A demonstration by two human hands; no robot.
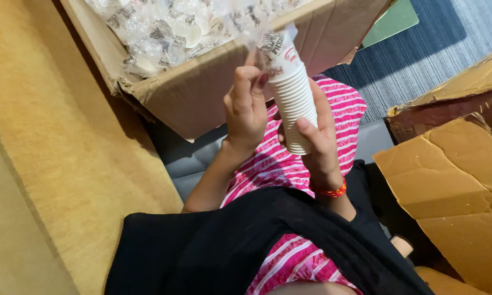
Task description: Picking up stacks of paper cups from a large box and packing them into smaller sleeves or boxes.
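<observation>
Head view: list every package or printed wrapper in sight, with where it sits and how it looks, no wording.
Stack of white paper cups: centre, held by left hand and right hand; ribbed, red-and-dark print near top.
Clear wrapper: above the stack, crinkled, transparent.
Cardboard box: top centre, brown, open.
Wrapped cup packs: inside it, clear with dark print.
Flattened cardboard: right, brown, torn.

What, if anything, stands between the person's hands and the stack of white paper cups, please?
Nothing visible does. The right hand already grips the stack of white paper cups around its lower part, and the left hand pinches the clear plastic wrap at its upper end, in front of the open cardboard box.
</observation>
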